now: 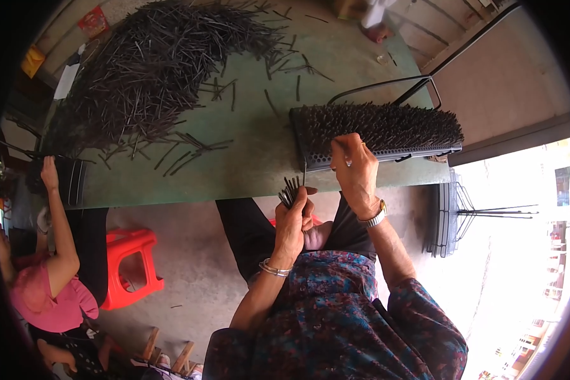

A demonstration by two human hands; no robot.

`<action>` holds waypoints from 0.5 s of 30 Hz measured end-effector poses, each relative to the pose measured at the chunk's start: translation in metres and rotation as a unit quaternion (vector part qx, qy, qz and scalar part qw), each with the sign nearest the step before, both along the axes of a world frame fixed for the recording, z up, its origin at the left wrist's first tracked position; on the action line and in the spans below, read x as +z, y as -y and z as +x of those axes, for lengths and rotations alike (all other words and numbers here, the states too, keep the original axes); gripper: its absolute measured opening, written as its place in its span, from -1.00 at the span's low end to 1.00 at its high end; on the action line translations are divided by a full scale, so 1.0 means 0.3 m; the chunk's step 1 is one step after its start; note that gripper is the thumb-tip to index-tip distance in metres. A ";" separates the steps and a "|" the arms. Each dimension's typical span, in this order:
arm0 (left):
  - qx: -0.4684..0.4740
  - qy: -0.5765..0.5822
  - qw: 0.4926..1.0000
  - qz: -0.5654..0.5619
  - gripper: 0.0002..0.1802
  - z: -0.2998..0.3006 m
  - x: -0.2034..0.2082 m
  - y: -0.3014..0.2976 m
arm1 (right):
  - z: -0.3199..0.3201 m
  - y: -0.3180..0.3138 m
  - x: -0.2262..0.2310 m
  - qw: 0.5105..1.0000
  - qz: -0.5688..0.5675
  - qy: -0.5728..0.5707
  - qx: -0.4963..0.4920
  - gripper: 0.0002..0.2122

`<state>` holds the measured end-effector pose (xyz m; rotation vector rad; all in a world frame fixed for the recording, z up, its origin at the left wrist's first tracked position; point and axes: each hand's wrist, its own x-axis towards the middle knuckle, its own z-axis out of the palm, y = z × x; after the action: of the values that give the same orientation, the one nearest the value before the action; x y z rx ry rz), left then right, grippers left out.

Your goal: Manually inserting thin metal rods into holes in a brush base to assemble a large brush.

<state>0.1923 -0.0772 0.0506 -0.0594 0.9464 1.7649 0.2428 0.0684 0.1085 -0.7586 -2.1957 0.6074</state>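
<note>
My left hand is closed round a bundle of thin black strips, their ends poking up above the fingers at the table's near edge. To its right, my right hand pinches its fingertips together over the front row of a long black perforated rack. What those fingers hold, if anything, is hidden. Dense upright black strips fill most of the rack, while a band of bare holes shows along its near side. A wire handle rises behind the rack.
A large heap of loose black strips covers the green table's far left, with stray strips scattered about. At left, a person in pink reaches to another black rack. A red stool and stacked racks stand below.
</note>
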 end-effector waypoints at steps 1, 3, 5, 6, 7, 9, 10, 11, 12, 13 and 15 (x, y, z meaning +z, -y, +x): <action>0.000 0.000 1.000 0.000 -0.62 0.002 0.001 0.001 | 0.000 -0.003 -0.003 1.000 -0.023 -0.004 0.004 -0.96; -0.004 -0.003 1.000 -0.005 -0.63 0.005 0.009 0.003 | -0.003 -0.011 -0.019 0.999 -0.045 -0.009 0.009 -0.96; -0.003 -0.001 1.000 -0.002 -0.63 0.010 0.005 0.006 | -0.010 -0.022 -0.053 0.998 -0.060 -0.009 0.018 -0.96; -0.004 0.002 1.000 0.000 -0.64 0.013 0.004 0.007 | -0.014 -0.026 -0.063 0.998 -0.060 -0.009 0.018 -0.96; -0.005 0.002 1.000 0.000 -0.64 0.015 0.005 0.009 | -0.019 -0.029 -0.071 1.000 0.013 0.018 0.016 -0.94; -0.010 0.011 1.000 -0.012 -0.64 0.016 0.006 0.013 | -0.025 -0.023 -0.071 0.995 0.086 0.044 0.015 -0.92; -0.009 0.011 1.000 -0.012 -0.64 0.016 0.007 0.014 | -0.027 -0.014 -0.064 0.993 0.107 0.054 0.000 -0.89; -0.007 0.015 1.000 -0.003 -0.63 0.016 0.008 0.013 | -0.029 -0.010 -0.059 0.990 0.128 0.064 -0.015 -0.86; -0.007 0.019 1.000 0.006 -0.63 0.019 0.010 0.013 | -0.024 -0.010 -0.056 0.989 0.129 0.064 -0.016 -0.86; -0.009 0.019 1.000 0.006 -0.63 0.019 0.015 0.013 | -0.018 -0.012 -0.053 0.989 0.131 0.067 -0.018 -0.85; -0.025 0.024 0.999 0.013 -0.65 0.018 0.026 0.016 | -0.011 -0.010 -0.046 0.988 0.133 0.069 -0.022 -0.83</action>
<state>0.1977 -0.0820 0.0586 -0.0613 0.8820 1.7222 0.2395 0.0713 0.0946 -0.7217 -2.3202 0.2376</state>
